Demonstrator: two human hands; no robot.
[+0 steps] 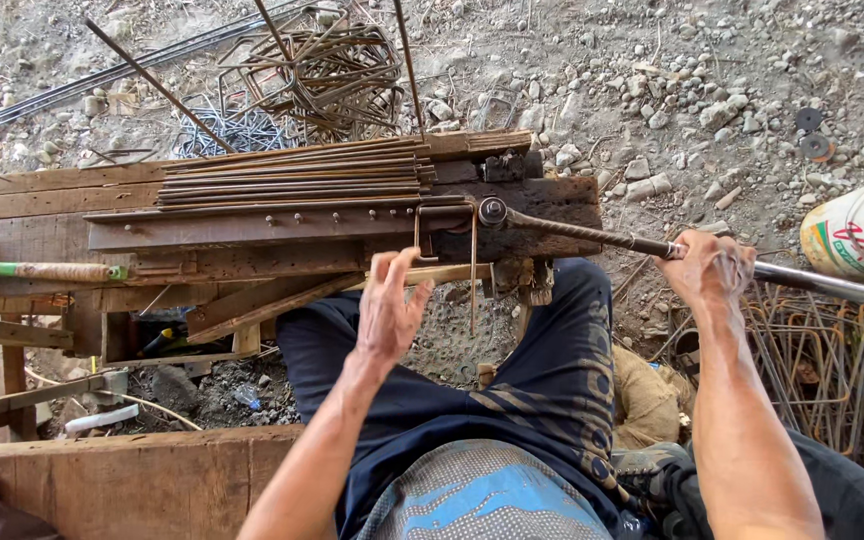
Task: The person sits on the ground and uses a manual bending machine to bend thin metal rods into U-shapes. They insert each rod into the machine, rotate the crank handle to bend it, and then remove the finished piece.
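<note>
The wooden bench is the landmark. On its top lies a bundle of straight steel rods, and at its right end sits a pivot pin with a thin rod bent into a square hook hanging just beside it over the bench's front edge. From the pin a long bending lever runs out to the right, well past the bench. The right hand is wrapped tight around that lever. The left hand hovers just in front of the bench, near the bent rod, fingers spread wide and holding nothing. Behind the bench, on gravel, lies a heap of bent stirrups. Far right of the bench stands a white bucket; its contents cannot be seen. Below it leans a stack of finished stirrups
</note>
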